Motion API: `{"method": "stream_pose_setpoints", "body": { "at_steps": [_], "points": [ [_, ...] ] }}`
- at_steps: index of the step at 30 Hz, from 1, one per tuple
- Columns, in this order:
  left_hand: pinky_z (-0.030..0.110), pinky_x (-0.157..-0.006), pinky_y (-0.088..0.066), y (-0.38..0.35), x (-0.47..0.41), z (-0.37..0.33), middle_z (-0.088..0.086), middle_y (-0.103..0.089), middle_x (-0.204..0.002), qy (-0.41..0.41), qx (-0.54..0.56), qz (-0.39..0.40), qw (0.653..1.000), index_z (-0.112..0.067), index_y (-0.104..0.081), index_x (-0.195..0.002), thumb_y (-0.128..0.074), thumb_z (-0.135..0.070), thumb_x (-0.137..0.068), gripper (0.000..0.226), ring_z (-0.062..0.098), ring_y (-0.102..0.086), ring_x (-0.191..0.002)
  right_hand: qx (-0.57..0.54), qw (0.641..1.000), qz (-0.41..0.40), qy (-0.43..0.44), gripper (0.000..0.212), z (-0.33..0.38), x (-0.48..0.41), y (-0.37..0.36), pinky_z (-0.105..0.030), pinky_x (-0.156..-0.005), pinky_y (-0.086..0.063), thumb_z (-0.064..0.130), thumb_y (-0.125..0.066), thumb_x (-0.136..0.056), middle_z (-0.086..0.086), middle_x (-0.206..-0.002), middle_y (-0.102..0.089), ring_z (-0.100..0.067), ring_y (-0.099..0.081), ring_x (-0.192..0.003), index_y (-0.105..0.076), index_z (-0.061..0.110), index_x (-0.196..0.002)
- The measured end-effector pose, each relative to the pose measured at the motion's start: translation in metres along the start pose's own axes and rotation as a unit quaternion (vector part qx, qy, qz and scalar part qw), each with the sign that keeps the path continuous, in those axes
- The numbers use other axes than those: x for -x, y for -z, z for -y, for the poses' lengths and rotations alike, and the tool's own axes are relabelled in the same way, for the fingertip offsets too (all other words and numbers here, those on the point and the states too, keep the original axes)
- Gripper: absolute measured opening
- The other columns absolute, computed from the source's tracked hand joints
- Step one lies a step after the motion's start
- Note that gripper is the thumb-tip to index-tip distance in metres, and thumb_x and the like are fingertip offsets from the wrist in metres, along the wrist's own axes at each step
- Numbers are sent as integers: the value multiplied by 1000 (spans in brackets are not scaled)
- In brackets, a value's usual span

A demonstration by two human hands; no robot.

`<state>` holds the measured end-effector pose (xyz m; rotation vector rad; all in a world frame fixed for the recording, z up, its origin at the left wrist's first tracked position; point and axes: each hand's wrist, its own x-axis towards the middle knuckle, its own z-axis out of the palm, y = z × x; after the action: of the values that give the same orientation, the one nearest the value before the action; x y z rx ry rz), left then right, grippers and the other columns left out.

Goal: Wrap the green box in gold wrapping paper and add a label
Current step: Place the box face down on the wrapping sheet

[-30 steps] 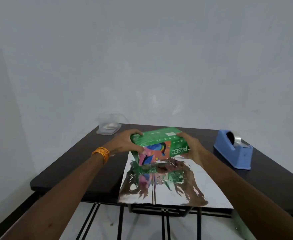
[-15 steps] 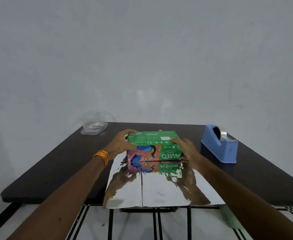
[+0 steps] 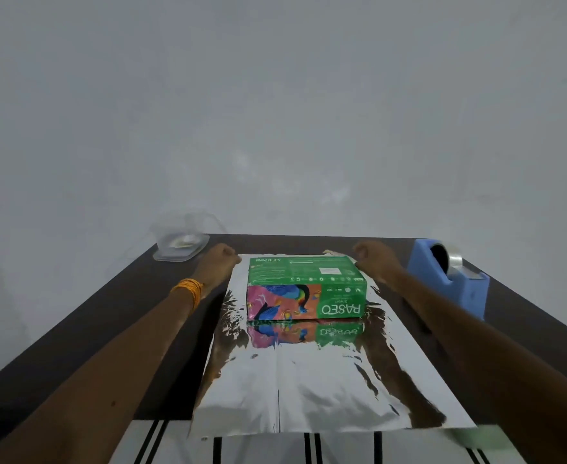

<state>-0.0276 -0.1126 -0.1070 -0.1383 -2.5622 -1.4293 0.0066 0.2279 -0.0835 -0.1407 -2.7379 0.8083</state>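
two hands are out at the far end of the paper (image 3: 309, 390), one at each far corner, with the box (image 3: 305, 286) between them. the box lies flat on the far half of the paper, closer to the table's (image 3: 74, 346) far edge than its near one. green top is up and the bird-picture side faces the camera, with the paseo lettering upside down

left hand (image 3: 220, 262): fingers curled in tight, knuckles right at the paper's far left corner. might be pinching it, but the fingertips are tucked out of sight, so i can't tell if it's actually got hold of anything. orange bangle (image 3: 188, 291) on that wrist

right hand (image 3: 374, 259): fingers curled too, pinching the paper's far right corner. that corner is lifted a little off the table and shows a goldish underside

the paper is shiny side up and mirrors the box and both arms. it has a crease running down the middle, and its near edge hangs over the table's near edge

other stuff: a blue tape dispenser (image 3: 449, 279) near the right edge, roll facing the far side, and a clear tub (image 3: 180, 244) on the far left corner, apart from the paper
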Motion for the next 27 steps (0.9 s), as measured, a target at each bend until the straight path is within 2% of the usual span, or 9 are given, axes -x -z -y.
{"method": "stream_pose_setpoints", "body": {
  "at_steps": [2, 5, 7, 10, 13, 18, 22, 24, 27],
  "points": [
    [41, -93, -43, -7, -22, 8, 8, -59, -109, 6, -53, 20, 998, -6, -58, -109, -65, -22, -92, 24, 27, -55, -103, 66, 996, 43, 36, 42, -6, -24, -9, -36, -98, -44, 14, -71, -89, -14, -130, -63, -32, -57, -121, -61, 4, -129],
    [35, -80, -37, -21, -53, 18, 12, -54, -104, -2, -147, 49, 988, -7, -50, -100, -61, -24, -95, 21, 26, -48, -93, 112, 989, 84, 49, 47, -33, -77, -35, -38, -87, -49, 42, -70, -85, -13, -123, -65, -33, -61, -111, -60, 12, -120],
    [31, -75, -32, -31, -75, 24, 16, -54, -108, -8, -196, 66, 978, -5, -48, -104, -59, -25, -97, 24, 27, -48, -94, 106, 988, 97, 47, 48, -40, -98, -49, -40, -85, -51, 46, -67, -87, -14, -120, -65, -33, -63, -106, -58, 11, -119],
    [34, -84, -40, -43, -106, 30, 14, -54, -109, 6, -218, 99, 971, -5, -48, -110, -66, -42, -93, 45, 30, -52, -101, 107, 989, 90, 48, 47, -34, -105, -57, -38, -87, -48, 32, -68, -93, -18, -125, -63, -36, -61, -111, -52, 4, -126],
    [43, -103, -41, -48, -129, 30, 21, -56, -132, 2, -300, 129, 945, -1, -54, -123, -67, -48, -89, 59, 37, -52, -121, 75, 995, 65, 28, 47, -38, -123, -66, -33, -79, -45, 24, -75, -88, -16, -119, -63, -30, -59, -104, -54, 2, -124],
    [39, -93, -51, -47, -139, 23, 13, -68, -117, 3, -244, 148, 958, 2, -68, -113, -81, -23, -81, 42, 31, -63, -108, 67, 997, 21, 16, 19, -30, -132, -69, -30, -73, -47, 9, -71, -83, -5, -95, -62, -24, -60, -90, -62, 6, -100],
    [29, -65, -47, -38, -129, 13, 10, -68, -90, -21, -198, 77, 977, -1, -70, -92, -79, -13, -77, 22, 27, -64, -87, -7, 1000, -24, -5, 4, -24, -125, -60, -29, -59, -48, 4, -69, -80, -11, -76, -67, -24, -64, -72, -67, 2, -78],
    [32, -68, -47, -29, -122, 3, 14, -68, -90, -53, -175, 44, 982, -2, -65, -85, -74, -13, -81, 15, 29, -62, -84, -25, 999, -38, 4, 9, -21, -119, -48, -24, -54, -38, 0, -68, -76, -6, -62, -63, -19, -57, -61, -65, 4, -68],
    [30, -75, -52, -16, -98, -11, 11, -71, -84, -89, -93, -8, 992, -11, -66, -87, -74, -13, -85, 8, 18, -61, -74, -72, 996, -59, 15, 13, -13, -98, -23, -20, -59, -48, 6, -73, -79, 11, -57, -62, -1, -59, -53, -69, 14, -70]
  ]
}}
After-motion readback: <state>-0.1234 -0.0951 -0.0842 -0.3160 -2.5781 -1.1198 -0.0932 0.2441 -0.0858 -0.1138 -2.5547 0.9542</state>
